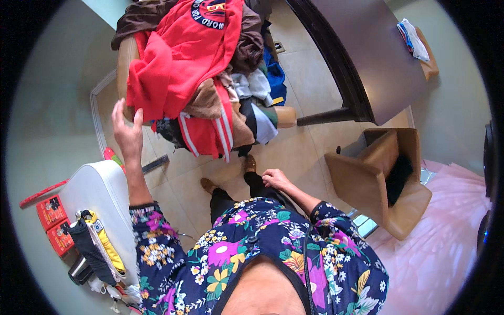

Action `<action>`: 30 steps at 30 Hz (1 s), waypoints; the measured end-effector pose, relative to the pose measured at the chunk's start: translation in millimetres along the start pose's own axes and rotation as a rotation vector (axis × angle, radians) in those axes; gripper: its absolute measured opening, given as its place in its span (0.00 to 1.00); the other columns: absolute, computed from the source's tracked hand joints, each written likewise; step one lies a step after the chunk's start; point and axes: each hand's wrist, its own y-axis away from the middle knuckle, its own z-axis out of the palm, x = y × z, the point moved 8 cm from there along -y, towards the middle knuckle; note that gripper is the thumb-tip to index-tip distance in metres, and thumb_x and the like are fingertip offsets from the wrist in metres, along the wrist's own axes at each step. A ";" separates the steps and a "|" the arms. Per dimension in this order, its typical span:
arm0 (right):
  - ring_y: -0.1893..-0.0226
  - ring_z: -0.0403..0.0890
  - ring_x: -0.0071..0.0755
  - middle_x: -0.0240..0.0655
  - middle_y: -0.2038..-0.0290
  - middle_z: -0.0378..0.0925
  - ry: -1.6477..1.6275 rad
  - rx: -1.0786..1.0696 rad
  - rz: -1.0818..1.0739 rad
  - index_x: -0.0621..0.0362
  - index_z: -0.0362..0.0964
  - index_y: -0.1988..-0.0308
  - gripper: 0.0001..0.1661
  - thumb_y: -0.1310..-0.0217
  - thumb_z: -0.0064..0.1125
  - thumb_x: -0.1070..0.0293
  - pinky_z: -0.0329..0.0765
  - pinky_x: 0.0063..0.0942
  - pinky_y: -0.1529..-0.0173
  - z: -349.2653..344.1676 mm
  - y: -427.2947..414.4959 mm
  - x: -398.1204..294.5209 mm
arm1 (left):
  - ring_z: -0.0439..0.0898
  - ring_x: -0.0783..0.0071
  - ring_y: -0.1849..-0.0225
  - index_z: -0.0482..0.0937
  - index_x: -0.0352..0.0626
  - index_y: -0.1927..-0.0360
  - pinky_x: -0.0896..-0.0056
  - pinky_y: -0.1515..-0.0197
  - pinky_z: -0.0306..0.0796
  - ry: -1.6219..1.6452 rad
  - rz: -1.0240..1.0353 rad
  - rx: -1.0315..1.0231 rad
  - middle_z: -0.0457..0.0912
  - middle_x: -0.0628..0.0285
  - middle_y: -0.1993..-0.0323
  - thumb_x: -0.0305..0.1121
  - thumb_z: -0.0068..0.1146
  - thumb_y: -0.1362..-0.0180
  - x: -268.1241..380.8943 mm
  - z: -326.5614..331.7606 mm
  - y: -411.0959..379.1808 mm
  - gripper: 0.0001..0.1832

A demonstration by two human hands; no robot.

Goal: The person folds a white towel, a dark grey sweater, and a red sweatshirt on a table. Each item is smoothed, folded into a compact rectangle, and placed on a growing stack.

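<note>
My left hand [129, 128] reaches forward with thumb and fingers apart, at the near left corner of a clothes pile. Its thumb tip is close to the edge of a red sweatshirt [173, 75]; I cannot tell whether they touch. The sweatshirt, with a printed emblem, lies on top of the heap on a tan chair [286, 117]. Below it hang a red garment with white stripes [204, 134], a brown cloth [204, 98] and white cloth [258, 83]. Dark brown clothing [247, 49] lies beside it. My right hand [277, 179] rests low near my thigh, fingers curled, nothing visible inside.
A dark table [366, 51] stands at the right, folded cloths [413, 39] beyond it. Nearer is a tan armchair [354, 169] holding a black item, beside pink tulle [437, 228]. On the left, a white surface [102, 193] adjoins red boxes [55, 226] and folded dark and yellow clothes [94, 244].
</note>
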 end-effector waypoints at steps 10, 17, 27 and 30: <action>0.78 0.79 0.26 0.36 0.72 0.78 -0.476 0.173 0.097 0.60 0.71 0.61 0.12 0.42 0.51 0.65 0.72 0.17 0.77 -2.4 -7.5 5.2 | 0.76 0.52 0.53 0.68 0.37 0.45 0.62 0.49 0.68 -0.182 -0.127 -0.146 0.77 0.44 0.55 0.48 0.62 0.55 -75.4 61.4 -124.6 0.36; 0.60 0.76 0.34 0.38 0.58 0.73 -1.110 0.064 -0.303 0.58 0.62 0.51 0.27 0.42 0.46 0.49 0.72 0.33 0.59 -39.2 -42.7 -116.4 | 0.80 0.63 0.64 0.75 0.36 0.54 0.69 0.60 0.73 0.369 0.539 -0.578 0.79 0.52 0.64 0.25 0.52 0.54 155.5 48.5 -2.9 0.20; 0.55 0.75 0.35 0.41 0.51 0.72 -1.302 -0.257 -0.460 0.62 0.62 0.47 0.28 0.44 0.54 0.59 0.74 0.35 0.50 -54.1 -101.3 -296.3 | 0.78 0.53 0.58 0.70 0.39 0.47 0.62 0.54 0.70 0.478 0.104 -1.665 0.77 0.44 0.61 0.39 0.56 0.52 163.9 126.7 176.4 0.28; 0.63 0.79 0.34 0.41 0.59 0.77 -1.282 -0.193 -0.539 0.66 0.67 0.53 0.18 0.46 0.51 0.76 0.78 0.30 0.56 -57.9 -85.6 -322.3 | 0.80 0.59 0.66 0.71 0.38 0.50 0.65 0.61 0.73 0.370 0.266 -1.479 0.79 0.50 0.66 0.39 0.54 0.47 138.5 120.4 132.7 0.23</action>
